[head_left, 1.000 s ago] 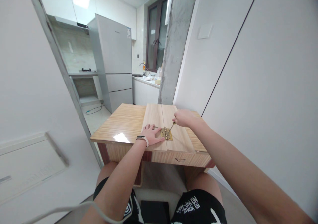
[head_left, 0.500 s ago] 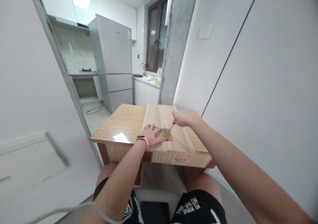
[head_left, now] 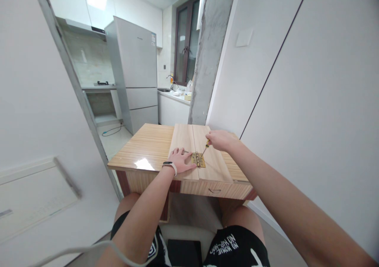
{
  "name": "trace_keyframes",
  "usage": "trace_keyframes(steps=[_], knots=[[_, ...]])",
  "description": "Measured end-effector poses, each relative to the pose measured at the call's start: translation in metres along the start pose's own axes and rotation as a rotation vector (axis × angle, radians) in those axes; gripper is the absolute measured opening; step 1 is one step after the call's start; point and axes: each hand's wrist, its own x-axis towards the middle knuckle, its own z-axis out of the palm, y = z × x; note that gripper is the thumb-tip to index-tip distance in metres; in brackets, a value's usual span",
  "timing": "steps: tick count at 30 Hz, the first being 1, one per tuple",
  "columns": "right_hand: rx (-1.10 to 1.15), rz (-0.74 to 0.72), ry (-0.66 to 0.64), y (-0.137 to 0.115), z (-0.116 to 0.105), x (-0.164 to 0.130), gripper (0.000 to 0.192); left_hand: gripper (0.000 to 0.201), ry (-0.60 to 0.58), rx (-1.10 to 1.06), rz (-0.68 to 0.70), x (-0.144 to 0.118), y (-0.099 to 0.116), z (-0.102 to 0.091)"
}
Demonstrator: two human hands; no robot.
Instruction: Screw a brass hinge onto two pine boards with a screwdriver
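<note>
Far left: white wall and a leaning grey door frame [head_left: 74,85], with a grey refrigerator [head_left: 136,69] beyond it in the kitchen. Lower left, across the lap: a white cable [head_left: 89,251].

Centre left: striped wooden desk [head_left: 145,148], glossy, bearing two pale boards [head_left: 189,140] laid side by side, seam running away from the viewer. Left hand [head_left: 181,161], a smart band [head_left: 169,165] at the wrist, pressed flat on the left board, fingers spread, grasping nothing; thumb just beside the brass hinge [head_left: 198,160]. Something thin and dark showing near the fingertips, too small to identify.

Centre: the hinge lying open and flat across the seam, one leaf on each board, nearer the front edge than the back.

Centre right: thin screwdriver [head_left: 205,147] tilted, tip down on the right leaf of the hinge, yellow handle end vanishing into the right hand [head_left: 220,140]. Right grip clenched around the handle, knuckles up, hovering above the right board. Below the boards, a drawer front [head_left: 214,189] with a small dark pull.

Right: grey concrete pillar [head_left: 210,53] behind the desk, then white wall panels [head_left: 310,101] with a blank switch plate [head_left: 244,37].
</note>
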Motion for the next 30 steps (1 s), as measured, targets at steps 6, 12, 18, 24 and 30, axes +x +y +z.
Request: trace_keyframes(steps=[6, 12, 18, 24, 30], knots=[[0.028, 0.105, -0.072, 0.001, -0.001, 0.0, 0.035, 0.09, 0.003, -0.01, 0.001, 0.0, -0.001, 0.001], [0.111, 0.27, -0.141, -0.003, -0.003, 0.007, 0.048, 0.09, -0.007, -0.01, -0.001, 0.001, -0.001, 0.002], [0.158, 0.389, -0.177, -0.014, -0.011, 0.016, 0.045, 0.09, -0.013, 0.002, -0.007, 0.0, 0.0, -0.001], [0.158, 0.193, -0.149, -0.011, -0.007, 0.006, 0.04, 0.091, -0.01, -0.005, 0.004, -0.002, 0.001, -0.003], [0.041, 0.036, -0.024, -0.001, 0.004, -0.004, 0.022, 0.089, -0.009, -0.007, -0.01, -0.002, 0.001, -0.002]])
